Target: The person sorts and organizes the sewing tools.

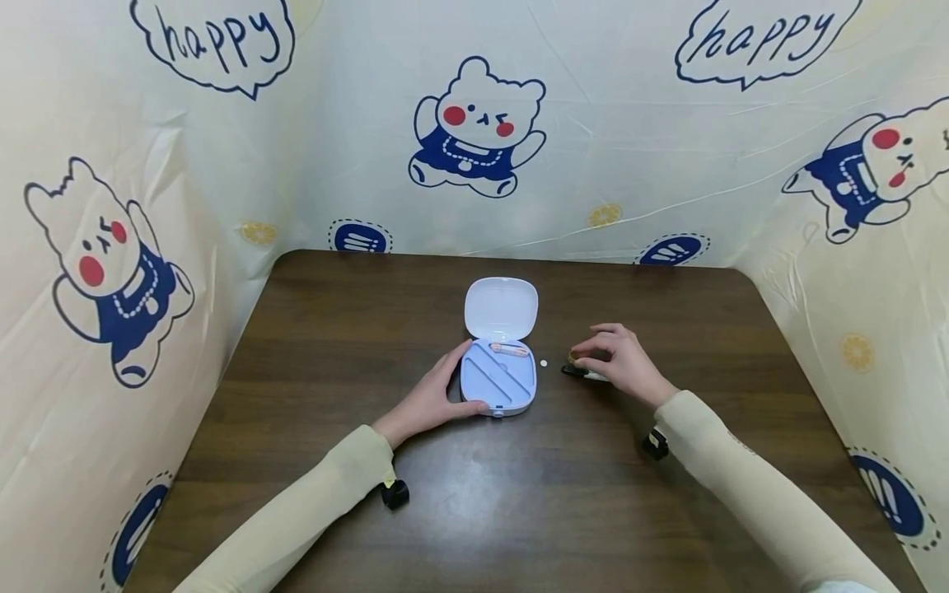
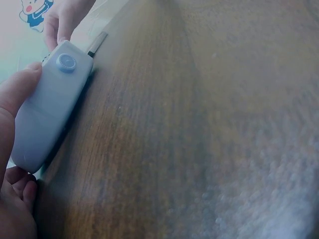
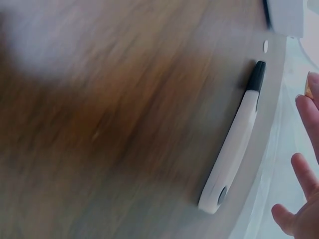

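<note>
A light-blue case lies on the table with its whitish lid raised at the back. Its inside has diagonal slots, and a small pinkish stick rests in the upper one. My left hand grips the case from its left side, thumb along the front edge near a round button. To the right, my right hand pinches a tiny yellowish piece between thumb and forefinger, its other fingers spread. Below that hand lies a white pen-like tool with a black tip. The yellowish piece's kind is too small to tell.
A tiny white round piece lies between the case and the pen-like tool. The brown wooden table is bordered by a printed curtain at the back and both sides.
</note>
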Tool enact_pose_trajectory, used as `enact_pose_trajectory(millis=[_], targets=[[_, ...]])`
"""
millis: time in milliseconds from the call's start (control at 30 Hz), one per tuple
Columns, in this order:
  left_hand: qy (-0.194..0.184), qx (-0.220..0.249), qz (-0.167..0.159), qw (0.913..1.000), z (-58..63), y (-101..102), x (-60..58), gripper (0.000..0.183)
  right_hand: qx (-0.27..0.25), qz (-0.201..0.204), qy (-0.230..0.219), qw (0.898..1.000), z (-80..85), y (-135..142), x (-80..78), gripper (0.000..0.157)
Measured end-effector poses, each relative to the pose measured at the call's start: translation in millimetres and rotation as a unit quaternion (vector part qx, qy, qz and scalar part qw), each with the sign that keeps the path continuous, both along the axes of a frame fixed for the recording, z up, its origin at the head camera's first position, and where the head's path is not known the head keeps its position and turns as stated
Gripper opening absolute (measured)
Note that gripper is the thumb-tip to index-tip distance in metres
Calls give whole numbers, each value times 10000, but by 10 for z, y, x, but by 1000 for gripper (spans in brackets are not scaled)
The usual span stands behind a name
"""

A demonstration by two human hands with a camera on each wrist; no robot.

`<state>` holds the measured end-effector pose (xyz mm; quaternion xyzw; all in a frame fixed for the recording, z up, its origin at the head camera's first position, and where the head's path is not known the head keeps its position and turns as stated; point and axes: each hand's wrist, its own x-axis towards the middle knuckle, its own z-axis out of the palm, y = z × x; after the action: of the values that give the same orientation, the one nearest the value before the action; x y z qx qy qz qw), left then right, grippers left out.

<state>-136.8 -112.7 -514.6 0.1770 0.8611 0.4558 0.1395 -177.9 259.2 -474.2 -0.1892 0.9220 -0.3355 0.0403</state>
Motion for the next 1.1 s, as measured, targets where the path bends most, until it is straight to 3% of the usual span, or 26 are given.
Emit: enact_pose_trajectory(millis=[300, 1100], targets=[[-7, -50, 11, 10000, 3, 0, 5, 112, -46, -55, -143, 9999, 20, -166, 16, 19], [-83, -64, 56, 9999, 19, 9, 10, 113, -258, 603, 161, 9977, 7, -635, 22, 19]])
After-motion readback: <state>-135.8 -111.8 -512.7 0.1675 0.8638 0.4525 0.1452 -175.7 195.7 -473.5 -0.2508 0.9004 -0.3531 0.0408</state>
